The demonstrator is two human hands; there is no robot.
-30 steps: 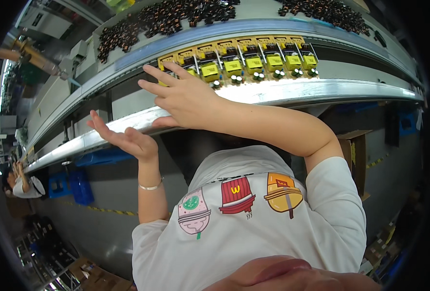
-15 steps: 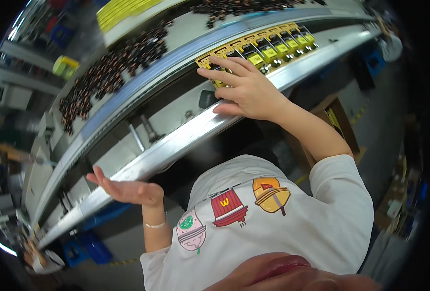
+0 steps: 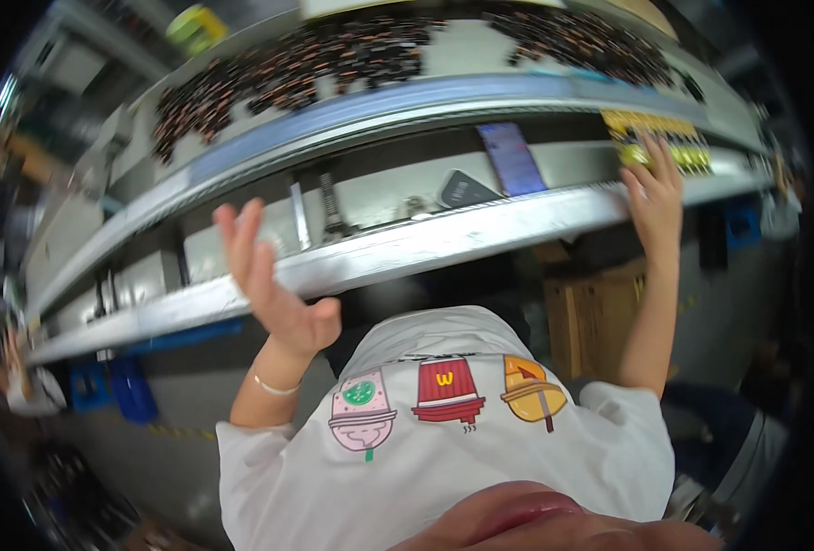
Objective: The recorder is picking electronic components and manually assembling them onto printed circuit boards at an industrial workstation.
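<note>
At the far right, a yellow circuit-board panel (image 3: pixel 629 124) with rows of black and yellow parts lies across the two rails of the bench. My right hand (image 3: pixel 655 197) is at its left end, fingers stretched out and laid over the panel's near left part; fingertip contact is blurred. My left hand (image 3: pixel 274 289) is raised near the front metal rail (image 3: pixel 443 230), palm up with fingers apart and nothing in it. Between the hands, in the channel behind that rail, lie a purple-blue phone-like slab (image 3: pixel 514 161) and a dark flat pad (image 3: pixel 466 190).
Heaps of small black and copper-coloured components (image 3: pixel 306 64) cover the shelf behind the back rail (image 3: pixel 333 112). Metal fixtures (image 3: pixel 333 207) stand in the channel. A cardboard box (image 3: pixel 600 312) sits below the bench at right. Other people are at both far ends.
The panel has slid right along the rails with my right hand, uncovering the purple-blue slab. My left hand has risen, fingers pointing more upward. The head view has turned.
</note>
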